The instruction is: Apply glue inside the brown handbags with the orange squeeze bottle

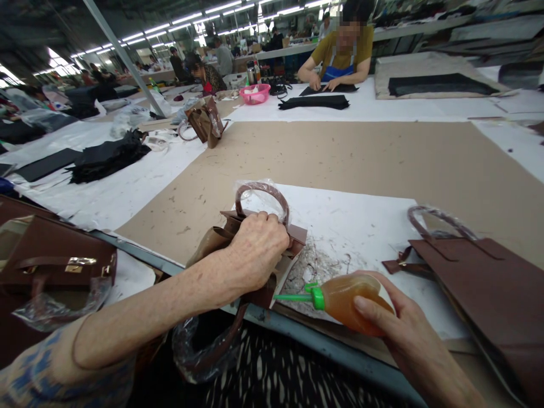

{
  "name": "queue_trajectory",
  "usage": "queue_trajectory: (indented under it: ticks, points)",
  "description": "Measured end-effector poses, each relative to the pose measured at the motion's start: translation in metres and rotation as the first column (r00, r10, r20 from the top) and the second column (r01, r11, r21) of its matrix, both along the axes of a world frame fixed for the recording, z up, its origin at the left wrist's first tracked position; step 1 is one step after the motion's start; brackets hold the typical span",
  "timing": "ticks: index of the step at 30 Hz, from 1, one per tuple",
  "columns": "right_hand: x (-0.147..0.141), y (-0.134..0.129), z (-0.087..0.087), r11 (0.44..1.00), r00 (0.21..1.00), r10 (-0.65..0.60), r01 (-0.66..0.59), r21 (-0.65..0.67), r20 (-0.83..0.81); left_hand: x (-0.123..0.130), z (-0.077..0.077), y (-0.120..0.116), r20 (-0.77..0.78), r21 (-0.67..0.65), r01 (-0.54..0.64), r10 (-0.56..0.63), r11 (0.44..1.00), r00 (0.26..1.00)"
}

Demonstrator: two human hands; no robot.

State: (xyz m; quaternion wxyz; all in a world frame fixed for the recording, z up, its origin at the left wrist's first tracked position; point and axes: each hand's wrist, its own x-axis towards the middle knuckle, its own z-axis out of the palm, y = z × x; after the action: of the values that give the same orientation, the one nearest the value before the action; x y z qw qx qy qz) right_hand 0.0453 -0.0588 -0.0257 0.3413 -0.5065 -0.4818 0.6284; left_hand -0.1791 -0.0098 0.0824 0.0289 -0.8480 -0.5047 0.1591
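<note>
My left hand point(261, 249) is closed on the upper edge of a brown handbag point(212, 241) at the near edge of the table; its fingertips are hidden behind the bag. One plastic-wrapped handle point(263, 190) stands up beyond the hand, and another handle point(232, 340) hangs below the table edge. In my right hand point(403, 323) is a squeeze bottle point(352, 303) of amber liquid with a green cap, tilted sideways. Its thin green nozzle point(291, 297) points left, its tip at the bag's side; whether it touches I cannot tell.
A finished-looking brown handbag point(488, 283) lies at the right, another with a gold clasp point(72, 260) at the left. Farther off are a small brown bag point(207, 122), black sheets point(108, 156) and a pink basket point(255, 95). A co-worker point(340, 51) handles black pieces across the table.
</note>
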Motion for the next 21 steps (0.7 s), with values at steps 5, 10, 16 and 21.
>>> queue_trajectory:
  ticks: [5,10,16,21]
  points:
    - [0.004,-0.005,0.000,0.999,0.997,0.042,-0.044,0.027,0.066,-0.001,-0.004,0.000,0.003,0.015,-0.008,0.008,1.000,1.000]
    - [0.005,-0.005,0.009,0.974,0.959,-0.086,0.024,0.225,0.269,-0.001,-0.001,0.000,-0.002,0.012,-0.008,0.008,1.000,1.000]
    - [0.006,0.002,0.014,0.951,0.922,-0.149,0.035,0.307,0.357,0.000,0.003,-0.003,-0.005,-0.020,-0.010,0.010,1.000,1.000]
    - [0.006,0.006,0.015,0.935,0.905,-0.166,0.017,0.355,0.392,-0.001,0.000,-0.003,0.020,-0.003,-0.005,0.005,1.000,1.000]
